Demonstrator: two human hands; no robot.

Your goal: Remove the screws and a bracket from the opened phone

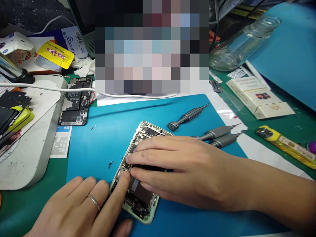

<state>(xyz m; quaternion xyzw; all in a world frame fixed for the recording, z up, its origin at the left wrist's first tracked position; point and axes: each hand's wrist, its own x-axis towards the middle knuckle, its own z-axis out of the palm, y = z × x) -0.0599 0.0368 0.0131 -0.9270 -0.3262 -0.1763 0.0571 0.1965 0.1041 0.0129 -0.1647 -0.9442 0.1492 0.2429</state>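
Observation:
An opened smartphone (144,197) with a pale green frame and bare inner parts lies at a slant on the blue mat (103,138). My right hand (182,168) reaches across it from the right, its stretched fingers resting on the inner parts near the left edge. The right thumb is hidden. My left hand (86,207) comes from the lower left, its index fingertip pressing on the phone beside the right fingertips, its other fingers loosely bent. A ring (93,202) sits on one left finger. Tiny metal parts (110,164) lie left of the phone.
Several grey screwdrivers (189,116) lie right of the phone. Another opened phone (76,102) leans at the left by a white device (37,138). A cigarette pack (259,97), a yellow utility knife (286,146) and a glass jar (243,44) are at right. A white cable (46,87) crosses the back.

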